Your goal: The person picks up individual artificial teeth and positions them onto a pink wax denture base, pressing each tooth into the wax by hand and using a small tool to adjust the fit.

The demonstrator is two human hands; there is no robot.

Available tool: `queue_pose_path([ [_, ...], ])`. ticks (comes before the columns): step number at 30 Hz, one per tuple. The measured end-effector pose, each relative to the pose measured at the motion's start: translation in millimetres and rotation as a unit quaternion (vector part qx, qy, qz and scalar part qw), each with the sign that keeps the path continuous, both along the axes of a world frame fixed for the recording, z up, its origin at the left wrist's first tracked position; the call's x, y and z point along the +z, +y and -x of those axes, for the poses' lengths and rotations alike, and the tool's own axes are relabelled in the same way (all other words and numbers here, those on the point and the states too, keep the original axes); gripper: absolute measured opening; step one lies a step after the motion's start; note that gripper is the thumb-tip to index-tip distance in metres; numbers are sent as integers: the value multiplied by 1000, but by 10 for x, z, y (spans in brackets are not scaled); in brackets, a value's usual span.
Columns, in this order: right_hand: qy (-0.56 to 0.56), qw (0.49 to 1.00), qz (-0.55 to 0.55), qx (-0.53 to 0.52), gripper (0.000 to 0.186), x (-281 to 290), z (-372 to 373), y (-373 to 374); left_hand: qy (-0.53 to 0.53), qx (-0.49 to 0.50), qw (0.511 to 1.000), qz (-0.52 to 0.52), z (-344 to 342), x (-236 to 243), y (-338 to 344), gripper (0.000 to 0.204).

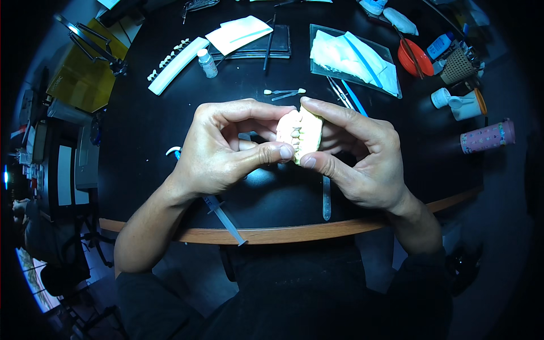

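Observation:
Above the middle of the dark table, both my hands hold a pair of plaster dental casts, set together with their teeth meeting. My left hand [212, 144] pinches the paler, pinkish cast [286, 124] between thumb and fingers. On the other side, the yellowish cast [309, 136] is gripped by my right hand [371, 156], its thumb low and index finger at the top. A plastic syringe [226, 221] lies by my left wrist, partly hidden. Beyond the casts are two small tooth-shaped pieces on clear sticks [286, 92]. Metal tweezers [340, 92] and a blue stick [355, 100] lie past my right hand.
At the back left are a white tooth shade guide [180, 67], a small bottle [207, 63] and papers [239, 33]. A glass plate [394, 85] bears white tissue. Along the right stand a red bowl [409, 59], a cup [467, 106] and a pink tumbler [486, 137].

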State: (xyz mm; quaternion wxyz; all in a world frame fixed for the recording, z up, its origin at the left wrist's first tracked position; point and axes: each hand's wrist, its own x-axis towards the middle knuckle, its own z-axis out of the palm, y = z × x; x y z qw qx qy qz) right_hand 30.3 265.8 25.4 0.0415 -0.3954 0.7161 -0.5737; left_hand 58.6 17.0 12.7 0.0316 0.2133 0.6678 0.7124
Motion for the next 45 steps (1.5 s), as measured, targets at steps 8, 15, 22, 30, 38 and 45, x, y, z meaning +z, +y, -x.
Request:
queue_pose_path([
  [8, -27, 1000, -1, 1, 61, -6, -7, -16, -18, 10, 1000, 0, -18, 15, -1, 42],
  [15, -13, 1000, -1, 0, 61, -19, 2, -5, -17, 15, 1000, 2, -16, 12, 14, 42],
  [22, -9, 1000, -3, -1, 61, -21, 5, -6, -30, 15, 999, 7, -15, 25, 8, 44],
  [30, -37, 999, -4, 1, 61, -4, -8, -11, -19, 2, 1000, 0, -15, 3, -4, 45],
  [38, -170, 985, 23, 24, 63, 33, -26, 3, -34, -7, 999, -17, -23, 19, 14, 46],
  [45, -166, 985, 37, 26, 62, 27, -29, 1, -18, -5, 1000, -20, -21, 29, 23, 43],
])
